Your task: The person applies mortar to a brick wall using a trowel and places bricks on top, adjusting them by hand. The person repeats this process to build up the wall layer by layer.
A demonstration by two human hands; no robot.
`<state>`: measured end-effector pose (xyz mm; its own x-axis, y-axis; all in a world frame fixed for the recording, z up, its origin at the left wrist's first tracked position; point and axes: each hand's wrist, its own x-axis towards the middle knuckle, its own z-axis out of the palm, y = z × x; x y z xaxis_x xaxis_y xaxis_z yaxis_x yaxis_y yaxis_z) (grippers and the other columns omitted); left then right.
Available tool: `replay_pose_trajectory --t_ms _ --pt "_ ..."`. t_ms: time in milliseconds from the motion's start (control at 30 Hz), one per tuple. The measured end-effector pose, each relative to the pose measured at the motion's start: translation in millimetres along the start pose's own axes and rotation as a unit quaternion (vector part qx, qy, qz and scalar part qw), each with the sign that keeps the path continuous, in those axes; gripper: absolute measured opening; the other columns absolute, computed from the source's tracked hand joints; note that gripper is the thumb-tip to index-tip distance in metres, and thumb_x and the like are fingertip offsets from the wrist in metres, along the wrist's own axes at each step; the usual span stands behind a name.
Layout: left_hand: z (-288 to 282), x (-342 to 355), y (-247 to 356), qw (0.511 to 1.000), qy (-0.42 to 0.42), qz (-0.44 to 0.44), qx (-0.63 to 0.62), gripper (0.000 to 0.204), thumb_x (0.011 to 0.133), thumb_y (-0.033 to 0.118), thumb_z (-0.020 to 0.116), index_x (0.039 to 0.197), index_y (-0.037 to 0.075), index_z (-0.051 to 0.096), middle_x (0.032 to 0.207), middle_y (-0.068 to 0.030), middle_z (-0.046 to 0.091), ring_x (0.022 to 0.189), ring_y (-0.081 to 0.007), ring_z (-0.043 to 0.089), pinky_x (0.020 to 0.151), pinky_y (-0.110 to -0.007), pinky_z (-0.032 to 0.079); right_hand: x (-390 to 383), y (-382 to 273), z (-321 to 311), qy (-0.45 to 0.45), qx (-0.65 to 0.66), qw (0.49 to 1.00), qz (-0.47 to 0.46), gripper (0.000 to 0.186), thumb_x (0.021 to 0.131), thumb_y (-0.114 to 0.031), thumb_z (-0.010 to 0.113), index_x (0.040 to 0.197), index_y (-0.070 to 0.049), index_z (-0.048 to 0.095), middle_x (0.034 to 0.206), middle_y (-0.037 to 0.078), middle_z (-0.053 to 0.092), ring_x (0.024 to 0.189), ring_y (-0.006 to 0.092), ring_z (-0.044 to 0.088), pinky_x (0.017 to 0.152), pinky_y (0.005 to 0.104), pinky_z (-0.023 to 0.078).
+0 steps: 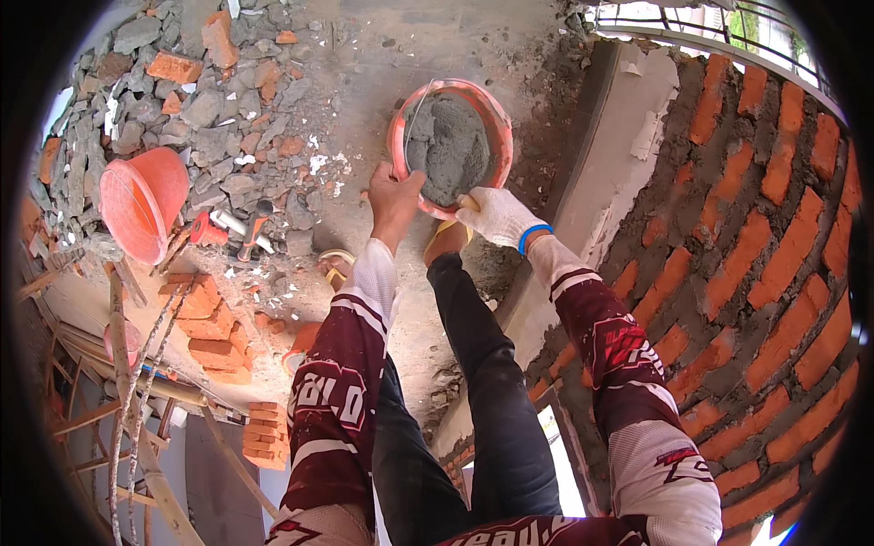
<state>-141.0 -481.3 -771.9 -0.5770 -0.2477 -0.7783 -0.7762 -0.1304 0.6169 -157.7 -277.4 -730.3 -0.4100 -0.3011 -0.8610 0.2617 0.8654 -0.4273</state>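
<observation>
An orange-red bucket (501, 132) filled with wet grey mortar (448, 146) is in front of me, near the top middle. My bare left hand (395, 200) grips its near left rim, with the thumb over the edge. On the near right side, my right hand (499, 217), in a white knitted glove, is closed on the same rim. A thin wire handle lies along the left side of the bucket's mouth. My sandalled feet stand just below it. Whether the bucket rests on the floor or is lifted, I cannot tell.
Broken rubble (205, 105) covers the floor at left. There, an orange bucket (146, 200) lies tilted near a hammer (256, 227). Brick stacks (214, 332) and wooden poles (123, 364) stand nearer me. Along the right runs a mortared brick wall (728, 264).
</observation>
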Motion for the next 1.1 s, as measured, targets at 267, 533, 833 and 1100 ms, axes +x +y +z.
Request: replay_pose_trajectory --t_ms 267,533,833,1100 --pt "-22.2 19.7 21.2 0.988 -0.031 0.051 0.145 0.026 0.078 0.012 0.08 0.081 0.005 0.056 0.074 -0.0021 0.061 0.061 -0.0118 0.056 0.056 -0.031 0.049 -9.3 6.4 17.2 -0.152 0.624 0.759 0.108 0.046 0.104 -0.047 0.059 0.11 -0.002 0.064 0.069 0.001 0.056 0.046 0.0116 0.052 0.038 0.0279 0.041" --pt "-28.5 18.6 32.1 0.993 0.002 -0.097 0.068 0.038 0.079 0.028 0.091 0.09 0.008 0.06 0.085 -0.0044 0.064 0.073 -0.0129 0.06 0.067 -0.03 0.049 -65.5 7.8 4.8 -0.121 0.695 0.703 0.087 0.055 0.108 -0.053 0.046 0.107 -0.001 0.065 0.062 0.005 0.057 0.043 0.0144 0.054 0.039 0.0266 0.045" --pt "15.0 10.3 12.6 0.974 0.1 -0.023 0.2 0.021 0.079 0.012 0.077 0.093 -0.002 0.07 0.087 -0.0121 0.069 0.077 -0.027 0.065 0.077 -0.041 0.052 -13.4 -12.2 -11.7 0.05 -0.081 0.994 0.061 0.05 0.103 -0.05 0.048 0.104 -0.003 0.069 0.101 0.027 0.072 0.097 0.043 0.07 0.085 0.0537 0.054" --pt "29.2 -9.3 11.6 0.921 0.135 0.251 0.267 0.009 0.07 0.001 0.067 0.078 -0.002 0.065 0.11 -0.0153 0.058 0.111 -0.0345 0.056 0.099 -0.046 0.043 -106.7 2.3 6.0 0.18 -0.058 0.976 0.109 0.034 0.092 -0.036 0.066 0.107 -0.006 0.059 0.091 0.021 0.072 0.086 0.0419 0.072 0.076 0.0528 0.057"
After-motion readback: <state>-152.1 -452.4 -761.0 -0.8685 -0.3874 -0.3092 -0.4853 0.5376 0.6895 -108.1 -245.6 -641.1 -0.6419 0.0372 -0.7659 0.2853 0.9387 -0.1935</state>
